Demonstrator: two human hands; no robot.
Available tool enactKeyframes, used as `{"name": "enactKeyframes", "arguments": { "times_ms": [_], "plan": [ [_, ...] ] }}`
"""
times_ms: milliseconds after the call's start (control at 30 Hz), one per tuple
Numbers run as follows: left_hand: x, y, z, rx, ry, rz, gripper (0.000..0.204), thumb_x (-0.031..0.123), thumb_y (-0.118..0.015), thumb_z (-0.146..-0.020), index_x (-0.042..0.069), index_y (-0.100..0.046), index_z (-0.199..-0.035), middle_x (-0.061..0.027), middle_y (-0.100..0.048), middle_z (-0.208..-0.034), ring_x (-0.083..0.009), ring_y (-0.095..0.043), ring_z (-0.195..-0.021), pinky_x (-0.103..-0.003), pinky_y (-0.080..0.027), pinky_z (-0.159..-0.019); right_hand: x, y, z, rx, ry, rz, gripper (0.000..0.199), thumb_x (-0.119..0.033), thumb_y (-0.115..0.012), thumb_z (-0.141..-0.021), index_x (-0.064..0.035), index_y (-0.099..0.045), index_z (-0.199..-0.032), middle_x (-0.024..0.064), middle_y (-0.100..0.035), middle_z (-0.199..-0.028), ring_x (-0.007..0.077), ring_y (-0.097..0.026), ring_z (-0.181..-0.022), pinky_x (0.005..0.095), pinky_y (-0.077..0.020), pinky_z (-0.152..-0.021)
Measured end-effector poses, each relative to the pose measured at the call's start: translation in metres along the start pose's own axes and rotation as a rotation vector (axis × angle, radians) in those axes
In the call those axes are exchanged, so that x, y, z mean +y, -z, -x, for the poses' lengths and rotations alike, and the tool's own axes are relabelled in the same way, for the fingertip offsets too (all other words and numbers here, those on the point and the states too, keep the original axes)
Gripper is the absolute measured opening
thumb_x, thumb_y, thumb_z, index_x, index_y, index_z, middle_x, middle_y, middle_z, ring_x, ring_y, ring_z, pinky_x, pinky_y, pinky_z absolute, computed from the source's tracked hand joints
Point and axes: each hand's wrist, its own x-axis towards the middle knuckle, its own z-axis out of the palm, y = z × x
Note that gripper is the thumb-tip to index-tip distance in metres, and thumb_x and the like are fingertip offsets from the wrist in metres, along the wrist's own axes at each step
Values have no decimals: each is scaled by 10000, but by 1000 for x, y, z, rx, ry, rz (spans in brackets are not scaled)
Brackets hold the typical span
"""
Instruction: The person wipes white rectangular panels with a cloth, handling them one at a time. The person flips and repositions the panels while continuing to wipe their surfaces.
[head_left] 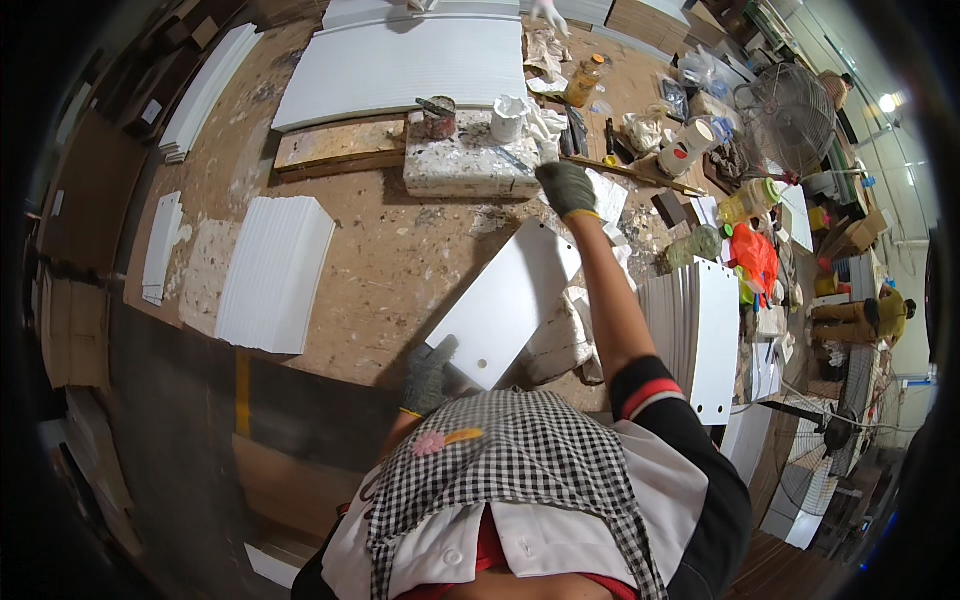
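The left hand [428, 378], in a grey work glove, is closed on the near lower corner of a white panel [505, 305], which lies tilted across the front of the bench [380, 250] just before the person's checked apron. The right hand [566, 188], also gloved, is stretched forward past the panel's far end toward a paint-spattered block [465, 160]; its fingers are curled, but whether they grip anything cannot be told. On the block stand a stained tin with a brush [437, 117] and a white cup [507, 118]. To the left lies a stack of white panels [275, 272]; to the right a second stack with drilled holes [700, 335]; at the far side a large ribbed white sheet [400, 65]. Rags, a yellow bottle [583, 80] and small tools clutter the right of the bench. In my judgement, sound practice here is to keep the panel held steady by its edge, its face kept clear of the dirty bench top, and any loaded tool carried back low and level so nothing drips on the finished surface.
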Motion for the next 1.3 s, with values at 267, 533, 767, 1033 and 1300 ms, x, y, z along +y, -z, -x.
{"name": "enactKeyframes", "arguments": {
  "times_ms": [267,533,767,1033,1300],
  "plan": [
    [-11,3,-6,-18,36,137,352,255,-726,-980,-21,-727,-1197,-39,-724,-1042,-129,-629,-960,-322,-514,-840,-14,-65,-74,-46,-365,178,551,-514,-768,-849,-62,-777,-1165,246,-743,-1168,407,-704,-1143,474,-559,-1001],
    [-2,-1,-12,78,32,-104,411,298,-766,-913,-31,-709,-1153,-77,-723,-963,-182,-642,-856,-382,-535,-755,-5,-5,64,-154,-199,-567,404,-327,-773,-891,-60,-762,-1194,169,-793,-1057,300,-766,-953,394,-595,-865],
    [7,-5,-12,73,10,-170,325,182,-791,-924,-36,-654,-1122,-43,-693,-954,-103,-612,-794,-293,-533,-666,8,-20,151,-67,-204,-557,404,-28,-737,-925,-68,-715,-1326,137,-770,-1209,199,-740,-1048,327,-559,-967],
    [15,-4,-9,47,64,-175,427,273,-767,-925,-38,-688,-1206,-61,-725,-970,-135,-633,-822,-320,-532,-722,1,-6,142,-217,-283,-505,390,-89,-730,-935,-130,-733,-1323,138,-787,-1130,211,-749,-1003,348,-571,-924],
    [15,-4,-8,50,-15,-165,345,210,-776,-926,-29,-647,-1138,-50,-696,-936,-114,-640,-785,-301,-545,-665,0,-5,141,-240,-267,-534,418,-91,-751,-935,-140,-720,-1349,136,-790,-1140,190,-735,-950,326,-572,-899]
  ]
}}
